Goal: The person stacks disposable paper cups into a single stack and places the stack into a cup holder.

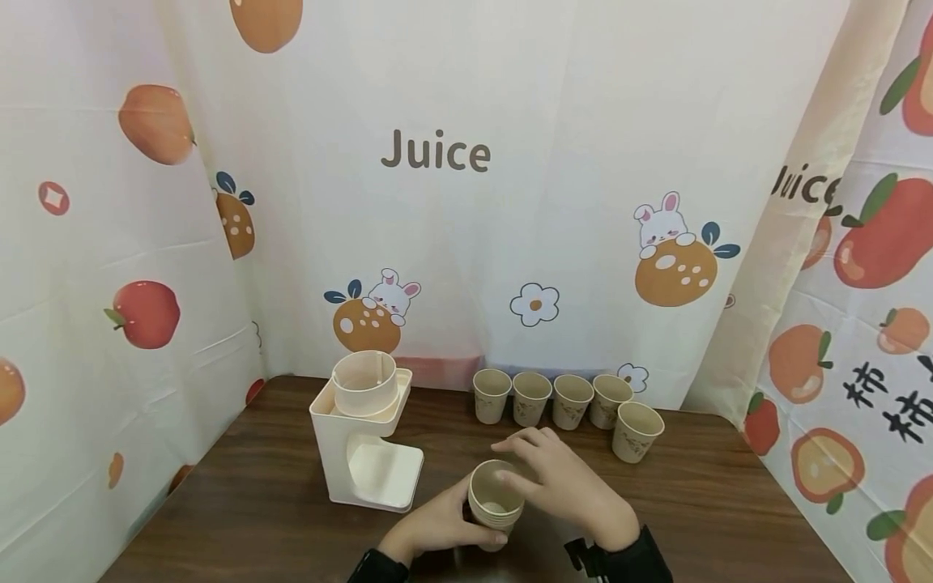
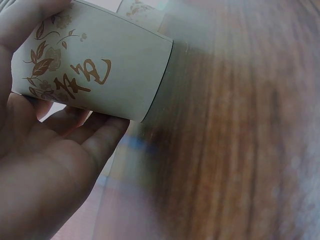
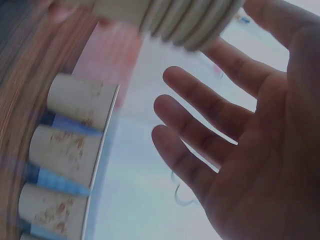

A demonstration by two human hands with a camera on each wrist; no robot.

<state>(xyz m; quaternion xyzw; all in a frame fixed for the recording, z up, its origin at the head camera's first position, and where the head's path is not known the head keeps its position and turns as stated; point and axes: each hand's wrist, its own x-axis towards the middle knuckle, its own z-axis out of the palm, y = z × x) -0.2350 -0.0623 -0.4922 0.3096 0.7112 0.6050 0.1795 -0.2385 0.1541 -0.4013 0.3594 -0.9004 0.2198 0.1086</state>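
Observation:
My left hand [image 1: 440, 520] grips a nested stack of beige paper cups [image 1: 497, 500] above the wooden table's near middle. In the left wrist view, its fingers curl round the lowest cup [image 2: 115, 67], which bears brown leaf and character prints. My right hand [image 1: 560, 479] hovers at the top of the stack with its fingers spread. In the right wrist view these fingers [image 3: 200, 92] look nearly straight, close to the stacked rims [image 3: 192, 22]. Whether the thumb or index finger touches the top cup, I cannot tell.
A cream dispenser-like machine [image 1: 334, 453] with a round top cylinder [image 1: 364, 393] stands left on the table [image 1: 248, 486]. Several single cups [image 1: 532, 401] line the back, one cup [image 1: 636, 435] nearer at the right. Fruit-printed curtains [image 1: 452, 243] surround the table.

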